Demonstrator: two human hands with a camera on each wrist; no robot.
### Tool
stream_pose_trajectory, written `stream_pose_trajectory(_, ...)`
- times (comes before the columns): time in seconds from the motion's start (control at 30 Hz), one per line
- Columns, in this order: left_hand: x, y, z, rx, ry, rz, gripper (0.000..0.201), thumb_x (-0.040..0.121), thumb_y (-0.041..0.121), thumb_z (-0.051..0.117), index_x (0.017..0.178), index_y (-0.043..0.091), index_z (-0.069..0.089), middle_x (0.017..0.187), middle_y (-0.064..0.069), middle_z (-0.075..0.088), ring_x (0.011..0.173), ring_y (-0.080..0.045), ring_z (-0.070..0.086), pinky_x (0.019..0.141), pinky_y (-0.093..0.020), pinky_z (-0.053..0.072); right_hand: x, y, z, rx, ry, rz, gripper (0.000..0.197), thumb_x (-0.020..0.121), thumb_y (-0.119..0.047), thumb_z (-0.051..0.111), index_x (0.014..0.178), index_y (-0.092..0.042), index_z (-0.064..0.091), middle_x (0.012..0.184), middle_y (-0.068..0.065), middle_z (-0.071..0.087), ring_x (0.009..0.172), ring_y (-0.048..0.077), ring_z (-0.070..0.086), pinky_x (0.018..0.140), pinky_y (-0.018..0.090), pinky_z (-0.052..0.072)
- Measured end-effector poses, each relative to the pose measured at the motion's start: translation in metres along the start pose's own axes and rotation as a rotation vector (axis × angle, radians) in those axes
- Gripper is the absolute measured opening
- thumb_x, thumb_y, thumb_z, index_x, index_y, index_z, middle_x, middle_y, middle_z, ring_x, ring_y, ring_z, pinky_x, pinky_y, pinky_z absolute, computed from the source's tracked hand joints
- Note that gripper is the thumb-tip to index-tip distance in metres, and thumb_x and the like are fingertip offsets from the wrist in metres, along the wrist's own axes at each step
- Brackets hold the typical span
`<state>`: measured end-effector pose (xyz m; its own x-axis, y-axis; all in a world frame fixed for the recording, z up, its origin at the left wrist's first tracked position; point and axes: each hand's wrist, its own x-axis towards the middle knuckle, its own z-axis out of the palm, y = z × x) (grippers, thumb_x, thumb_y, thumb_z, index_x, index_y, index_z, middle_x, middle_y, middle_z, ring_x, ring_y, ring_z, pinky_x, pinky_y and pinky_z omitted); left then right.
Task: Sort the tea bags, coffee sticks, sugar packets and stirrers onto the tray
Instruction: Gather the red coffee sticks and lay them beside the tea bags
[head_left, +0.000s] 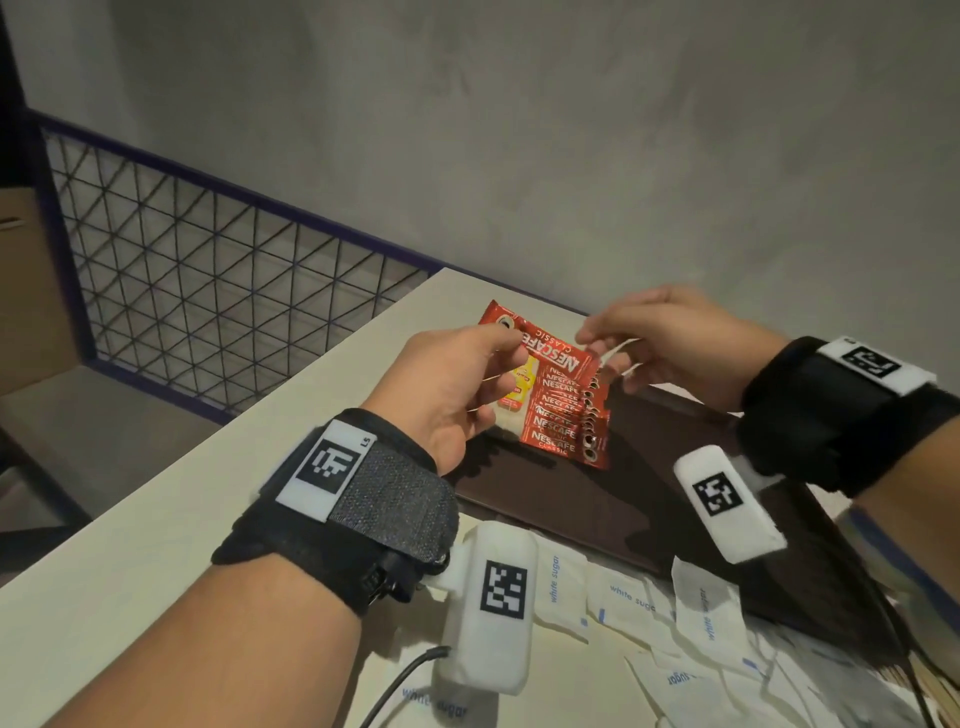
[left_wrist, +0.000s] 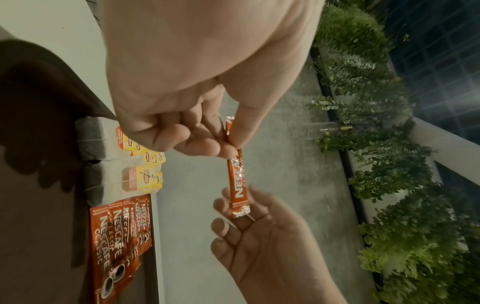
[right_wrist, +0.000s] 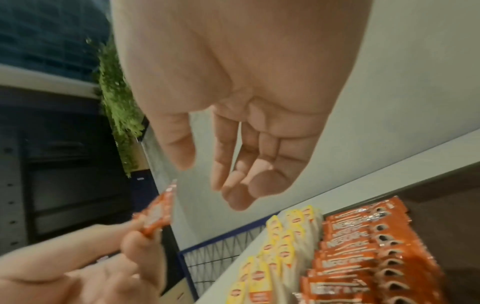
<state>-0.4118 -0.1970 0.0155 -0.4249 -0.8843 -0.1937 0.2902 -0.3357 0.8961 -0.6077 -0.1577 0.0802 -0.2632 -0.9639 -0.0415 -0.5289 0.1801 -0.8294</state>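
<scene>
The coffee stick (left_wrist: 237, 174) is held in the air above the tray's far end, between the two hands. The left wrist view shows its whole length: one crimped end is pinched between the left hand's (left_wrist: 187, 115) thumb and fingertips, and the long axis runs from there toward the right hand (left_wrist: 262, 242), its other end lying against those fingers. The head view shows only its printed face, partly covered by the left hand (head_left: 457, 387), running across from left to right. The right wrist view shows the right hand (right_wrist: 233, 115) with fingers relaxed and apart, gripping nothing, a gap between it and the stick's (right_wrist: 158, 214) end.

Below, on the dark tray (head_left: 597, 499), a row of coffee sticks (head_left: 563, 415) overlaps side by side, with yellow-tagged tea bags (right_wrist: 280, 253) beside them. White sugar packets (head_left: 675, 613) lie loose on the tabletop (head_left: 182, 499) near the tray's close edge
</scene>
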Motion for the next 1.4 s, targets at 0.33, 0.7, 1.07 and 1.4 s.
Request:
stream_pose_trajectory(0.33,0.001,-0.003,0.002,0.059,0.016,-0.046,0.008,0.091,0.028,0.070,0.093,0.020,0.071,0.063,0.010,0.065,0.048,-0.003,0.046,0.044,-0.020,0.032,-0.014,-0.001,0.007,-0.216,-0.090,-0.113,0.006,0.087,-0.011,0.077,0.092,-0.008,0.077,0.087,0.008,0.079,0.067,0.009,0.068,0.054,0.020,0.051)
stream_pose_trajectory(0.7,0.002,-0.003,0.004,0.169,-0.025,-0.057,0.020,0.089,0.037,0.072,0.101,0.021,0.070,0.091,0.003,0.072,0.076,-0.013,0.063,0.062,-0.028,0.045,-0.015,0.021,0.007,0.208,-0.163,0.039,0.021,0.088,-0.002,0.069,0.108,-0.002,0.065,0.091,0.017,0.066,0.070,0.020,0.064,0.059,0.027,0.056)
stream_pose_trajectory(1.07,0.005,-0.009,0.000,0.186,-0.007,-0.018,0.008,0.089,0.025,0.079,0.088,0.017,0.078,0.075,0.004,0.071,0.067,-0.009,0.052,0.060,-0.026,0.037,-0.018,0.001,0.004,-0.010,-0.075,-0.008,0.015,0.094,-0.015,0.068,0.105,-0.005,0.072,0.085,0.002,0.072,0.072,0.017,0.058,0.060,0.027,0.049)
stream_pose_trajectory(1.4,0.006,-0.007,0.000,0.141,0.121,0.018,0.010,0.089,0.027,0.078,0.095,0.021,0.071,0.085,0.006,0.072,0.074,-0.011,0.059,0.058,-0.028,0.038,-0.013,0.022,-0.009,-0.643,-0.151,0.022,0.008,0.085,-0.026,0.081,0.081,-0.019,0.080,0.083,-0.003,0.078,0.079,0.012,0.066,0.069,0.024,0.051)
